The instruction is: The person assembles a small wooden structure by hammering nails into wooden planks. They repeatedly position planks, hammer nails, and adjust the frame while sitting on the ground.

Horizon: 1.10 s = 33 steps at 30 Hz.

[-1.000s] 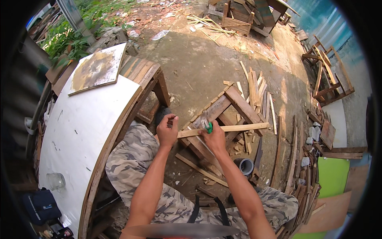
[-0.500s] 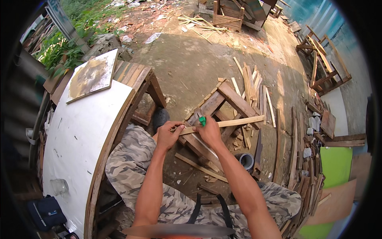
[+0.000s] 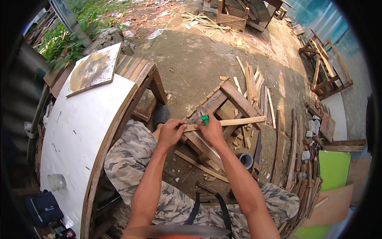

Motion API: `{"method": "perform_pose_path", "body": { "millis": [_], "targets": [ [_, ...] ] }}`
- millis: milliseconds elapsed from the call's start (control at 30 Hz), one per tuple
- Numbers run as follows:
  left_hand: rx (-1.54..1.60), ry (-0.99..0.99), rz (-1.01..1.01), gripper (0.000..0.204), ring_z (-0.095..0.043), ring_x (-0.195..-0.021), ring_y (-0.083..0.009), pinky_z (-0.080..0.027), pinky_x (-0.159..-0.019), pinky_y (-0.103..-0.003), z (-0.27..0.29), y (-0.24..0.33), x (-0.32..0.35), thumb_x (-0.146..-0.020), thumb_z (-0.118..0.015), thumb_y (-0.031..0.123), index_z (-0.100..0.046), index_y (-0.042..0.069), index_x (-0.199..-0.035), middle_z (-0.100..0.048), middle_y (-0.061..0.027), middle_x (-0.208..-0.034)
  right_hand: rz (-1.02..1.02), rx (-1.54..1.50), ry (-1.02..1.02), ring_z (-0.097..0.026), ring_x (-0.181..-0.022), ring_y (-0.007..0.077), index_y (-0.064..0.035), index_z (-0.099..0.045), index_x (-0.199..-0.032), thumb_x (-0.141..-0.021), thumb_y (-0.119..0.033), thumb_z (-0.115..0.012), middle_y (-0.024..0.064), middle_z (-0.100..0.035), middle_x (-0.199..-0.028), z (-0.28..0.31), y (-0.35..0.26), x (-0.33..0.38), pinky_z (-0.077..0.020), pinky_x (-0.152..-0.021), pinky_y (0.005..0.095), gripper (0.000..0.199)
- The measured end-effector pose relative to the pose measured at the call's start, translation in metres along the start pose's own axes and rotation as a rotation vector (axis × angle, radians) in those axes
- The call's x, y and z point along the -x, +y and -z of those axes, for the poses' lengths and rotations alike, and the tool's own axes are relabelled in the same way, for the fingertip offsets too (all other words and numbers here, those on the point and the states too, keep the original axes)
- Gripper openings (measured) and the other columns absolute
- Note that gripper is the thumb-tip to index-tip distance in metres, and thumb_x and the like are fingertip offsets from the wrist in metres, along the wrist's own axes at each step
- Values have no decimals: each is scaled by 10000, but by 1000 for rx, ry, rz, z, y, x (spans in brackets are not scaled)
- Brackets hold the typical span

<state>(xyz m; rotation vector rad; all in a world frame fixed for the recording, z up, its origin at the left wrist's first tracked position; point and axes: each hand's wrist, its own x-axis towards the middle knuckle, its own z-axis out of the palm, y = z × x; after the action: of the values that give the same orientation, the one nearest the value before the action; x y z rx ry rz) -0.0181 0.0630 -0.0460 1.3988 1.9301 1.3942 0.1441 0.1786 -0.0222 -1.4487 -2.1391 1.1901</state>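
Note:
My left hand [image 3: 172, 132] grips the near end of a thin pale wooden slat [image 3: 234, 121] that runs level to the right. My right hand [image 3: 210, 130] rests on the slat just beside it and holds a small green tool [image 3: 204, 119] against the wood. Both hands hover over my knees in camouflage trousers [image 3: 131, 159]. Below the slat a rough wooden frame [image 3: 223, 104] of brown planks lies on the dirt.
A white tabletop [image 3: 75, 139] with a stained square board [image 3: 93, 69] stands at my left. Loose slats [image 3: 252, 81] and offcuts litter the ground. A small grey pipe piece [image 3: 246, 160] lies by my right leg. Stacked planks [image 3: 302, 159], a green panel [image 3: 333, 169] and wooden crates [image 3: 232, 16] are further off.
The view has dipped and shifted slightly. My hands stay together on the slat, with the green tool sliding a little along it.

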Motion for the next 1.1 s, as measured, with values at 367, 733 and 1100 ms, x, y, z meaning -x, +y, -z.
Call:
{"method": "perform_pose_path", "body": {
  "millis": [367,733,1100],
  "targets": [
    [-91,46,-142,133,-681,-823,-265,-524,-728,-362,-3,-1,3,-838,-765,112,-740,25,-935,-723,-112,-865,38,-90,-36,-641,-938,444,8,-582,-1020,-814,-244,-801,247,-672,-949,6,3,4,-488,-799,478,392],
    [-121,42,-104,130,-678,-817,-314,-524,-717,-398,-2,5,5,-849,-741,118,-741,22,-937,-720,-133,-859,57,-125,45,-595,-571,135,15,-648,-928,-911,-269,-747,57,-632,-667,20,-8,37,-473,-545,316,302],
    [-127,89,-209,116,-683,-828,-287,-529,-720,-383,-6,-1,7,-816,-761,84,-743,41,-921,-727,-108,-882,241,-114,56,-681,-787,431,35,-652,-989,-875,-228,-715,256,-674,-804,32,-52,67,-525,-700,444,294]
  ]
}}
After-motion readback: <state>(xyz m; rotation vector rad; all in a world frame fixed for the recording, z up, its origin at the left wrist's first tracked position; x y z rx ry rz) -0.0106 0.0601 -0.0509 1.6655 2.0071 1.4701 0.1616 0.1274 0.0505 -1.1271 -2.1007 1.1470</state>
